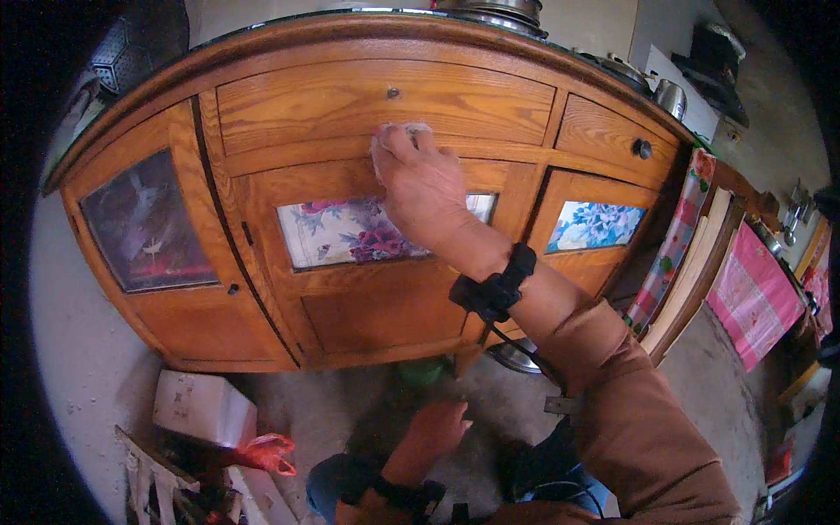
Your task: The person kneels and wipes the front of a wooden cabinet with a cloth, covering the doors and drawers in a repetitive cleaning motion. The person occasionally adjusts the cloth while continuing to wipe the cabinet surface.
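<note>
My right hand [420, 177] presses a thin pale cloth [379, 157] against the front of a varnished wooden cabinet [387, 282]. The cloth is bunched under the fingers, at the rail just below a wide drawer front [295, 108]. That drawer has a small metal fitting [392, 93] at its middle. Beneath my wrist is a cabinet door with a floral panel [341, 233], partly covered by the hand. Low in front of my legs, my left hand [433, 430] hangs with curled fingers, apart from the cabinet, and nothing shows in it.
A glazed door [151, 223] with a dark knob [233, 289] is at left; a small drawer with a round knob [642, 149] is at right. Pots [505, 12] stand on top. A white box [203, 407] and red plastic bag [269, 453] lie on the floor.
</note>
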